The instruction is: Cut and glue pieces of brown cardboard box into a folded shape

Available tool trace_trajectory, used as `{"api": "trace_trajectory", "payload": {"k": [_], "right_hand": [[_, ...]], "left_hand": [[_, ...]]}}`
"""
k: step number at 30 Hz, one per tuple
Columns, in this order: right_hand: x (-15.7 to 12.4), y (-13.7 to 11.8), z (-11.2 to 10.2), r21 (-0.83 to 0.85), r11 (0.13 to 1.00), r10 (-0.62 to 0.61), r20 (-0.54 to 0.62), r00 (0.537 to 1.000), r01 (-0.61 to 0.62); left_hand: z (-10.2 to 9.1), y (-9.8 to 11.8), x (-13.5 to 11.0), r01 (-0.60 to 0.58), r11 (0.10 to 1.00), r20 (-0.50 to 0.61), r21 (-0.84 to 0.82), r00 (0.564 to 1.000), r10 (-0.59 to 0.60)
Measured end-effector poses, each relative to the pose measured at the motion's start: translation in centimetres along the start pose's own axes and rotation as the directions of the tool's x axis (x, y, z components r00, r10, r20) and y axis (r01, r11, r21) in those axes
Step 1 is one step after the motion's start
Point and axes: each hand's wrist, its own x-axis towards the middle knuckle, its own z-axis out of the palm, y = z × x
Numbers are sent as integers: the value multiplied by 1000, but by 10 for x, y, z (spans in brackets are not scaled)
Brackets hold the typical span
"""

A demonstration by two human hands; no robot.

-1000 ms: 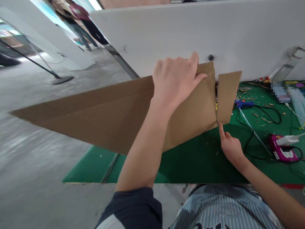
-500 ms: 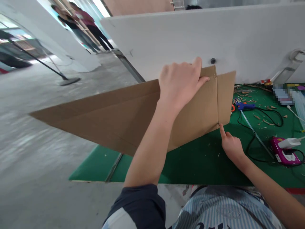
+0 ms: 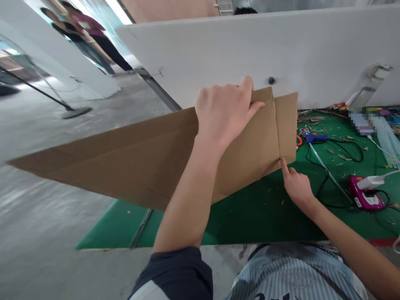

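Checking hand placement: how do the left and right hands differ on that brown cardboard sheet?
The left hand sits high, gripping the upper edge of the brown corrugated cardboard sheet. The right hand sits low at its lower edge, index finger extended to the end of the vertical fold. Both are bare and touch the sheet.

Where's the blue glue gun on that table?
In the head view, the glue gun lies on the green mat just right of the cardboard, beside an orange handle and above and right of the right hand.
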Motion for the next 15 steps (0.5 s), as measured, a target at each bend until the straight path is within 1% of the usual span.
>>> {"api": "trace_trajectory", "payload": {"k": [2,5,9,12,15], "right_hand": [[-7,1,3,-17,1000,-19,-4,1000,19],[-25,4,15,-41,997,-59,-14,998,59],[-45,9,25,-42,997,-58,-10,998,57],[-44,9,22,-29,998,-55,20,998,56],[-32,5,15,-10,999,-52,45,998,52]], "left_hand": [[0,0,0,13,1000,7,-3,1000,-13],[1,1,-1,31,1000,16,-6,999,-31],[0,3,-3,31,999,4,-13,1000,-31],[-1,4,-5,28,1000,-7,5,1000,-28],[-2,6,-6,28,1000,-11,5,1000,-28]]}}
